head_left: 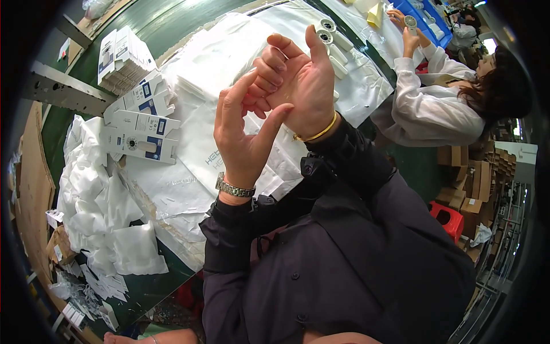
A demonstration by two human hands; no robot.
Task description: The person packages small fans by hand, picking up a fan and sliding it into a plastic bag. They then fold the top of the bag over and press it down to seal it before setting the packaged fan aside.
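My left hand is raised over the table with its thumb and fingers apart, a metal watch on the wrist. Beside it my right hand turns its palm up, the fingers loosely bent and the thumb stretched out. A yellow bangle circles that wrist. The fingers of both hands overlap in view; whether they touch, I cannot tell. Nothing shows in either hand. Under them lie flat white plastic bags. Several white handheld fans rest just beyond my right hand.
At the left stand a stack of flattened cartons and loose printed cartons. Crumpled white bags are heaped nearer me. To the right a co-worker holds a small fan by a blue crate. A red stool stands behind.
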